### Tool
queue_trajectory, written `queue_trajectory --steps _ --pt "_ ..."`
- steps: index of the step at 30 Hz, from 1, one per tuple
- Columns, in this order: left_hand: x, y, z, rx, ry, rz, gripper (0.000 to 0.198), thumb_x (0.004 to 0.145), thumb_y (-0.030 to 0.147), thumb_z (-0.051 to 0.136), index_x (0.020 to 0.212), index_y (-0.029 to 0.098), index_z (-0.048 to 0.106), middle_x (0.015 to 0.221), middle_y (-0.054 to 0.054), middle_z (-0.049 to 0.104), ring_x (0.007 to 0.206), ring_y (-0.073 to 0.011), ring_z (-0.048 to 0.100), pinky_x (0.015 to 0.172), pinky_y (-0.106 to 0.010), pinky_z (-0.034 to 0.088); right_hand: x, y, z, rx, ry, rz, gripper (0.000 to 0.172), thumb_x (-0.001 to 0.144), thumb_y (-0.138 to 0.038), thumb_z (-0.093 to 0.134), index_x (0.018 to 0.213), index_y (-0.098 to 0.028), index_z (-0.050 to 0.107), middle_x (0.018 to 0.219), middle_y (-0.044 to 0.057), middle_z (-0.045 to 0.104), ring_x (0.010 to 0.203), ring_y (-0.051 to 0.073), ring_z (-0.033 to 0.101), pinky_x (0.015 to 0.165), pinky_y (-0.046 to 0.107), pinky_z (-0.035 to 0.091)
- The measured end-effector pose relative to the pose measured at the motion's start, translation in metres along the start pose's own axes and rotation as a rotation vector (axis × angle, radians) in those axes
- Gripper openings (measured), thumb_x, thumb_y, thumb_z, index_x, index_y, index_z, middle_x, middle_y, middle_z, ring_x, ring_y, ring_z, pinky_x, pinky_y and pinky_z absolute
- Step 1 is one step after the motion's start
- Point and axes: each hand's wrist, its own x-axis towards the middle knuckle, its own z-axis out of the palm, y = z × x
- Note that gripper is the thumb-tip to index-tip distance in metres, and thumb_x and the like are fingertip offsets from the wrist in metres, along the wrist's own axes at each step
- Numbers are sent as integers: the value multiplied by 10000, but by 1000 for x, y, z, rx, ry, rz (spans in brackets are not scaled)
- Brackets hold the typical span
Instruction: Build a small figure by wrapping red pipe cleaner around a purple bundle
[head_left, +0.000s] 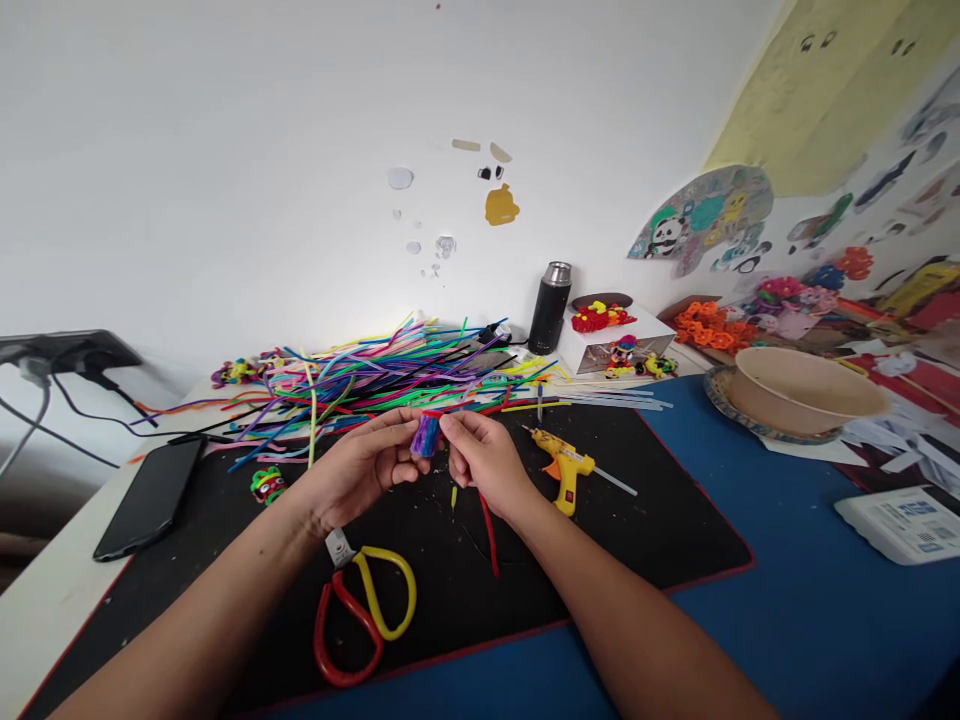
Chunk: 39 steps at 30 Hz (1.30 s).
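Between my hands, above the black mat, is a small blue and purple piece of coiled pipe cleaner with a red top edge. My left hand pinches it from the left side. My right hand has its thumb and fingers closed at the red edge on a red pipe cleaner, whose loose end hangs below the hand toward the mat. Scissors with one red and one yellow handle lie nearer to me, below my left hand. A yellow glue gun rests right of my right hand.
Behind my hands spreads a heap of many-coloured pipe cleaners. A phone lies at left, beside a small pipe-cleaner face. A black flask stands by a white box. Farther right are a bowl and a power strip is far left.
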Motion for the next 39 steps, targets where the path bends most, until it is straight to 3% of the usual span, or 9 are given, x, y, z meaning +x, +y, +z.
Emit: queue_trajectory --steps 4,8,14,25,39 --pt "-1 -2 0 16 3 36 335 831 345 885 1033 147 706 879 -54 734 710 -164 754 607 -209 636 0 0 -1 3 8 9 464 833 -643 752 822 -197 625 453 -99 470 352 79 392 370 216 236" --pt "-3 -2 5 188 18 159 514 710 342 978 1074 174 655 832 3 720 669 -138 722 610 -212 607 1 1 -1 -1 16 16 448 844 -632 746 881 -198 642 456 -103 473 354 83 393 377 218 238" --pt "-4 -2 12 476 57 339 560 786 379 902 1173 215 533 752 46 715 640 -149 693 599 -247 572 2 3 -1 -12 4 8 447 847 -628 747 908 -194 658 461 -103 475 348 82 384 380 223 245" --pt "-4 -6 6 622 74 426 484 925 498 749 1241 232 494 852 9 739 685 -181 734 662 -315 608 1 3 0 -83 21 -13 428 860 -618 729 876 -197 650 436 -100 479 342 88 376 370 228 285" --pt "-2 -6 5 587 93 461 436 915 508 764 1183 227 566 764 7 743 646 -188 713 645 -322 610 0 2 1 -161 -6 -42 445 898 -632 677 848 -190 678 439 -96 475 344 89 406 403 226 302"
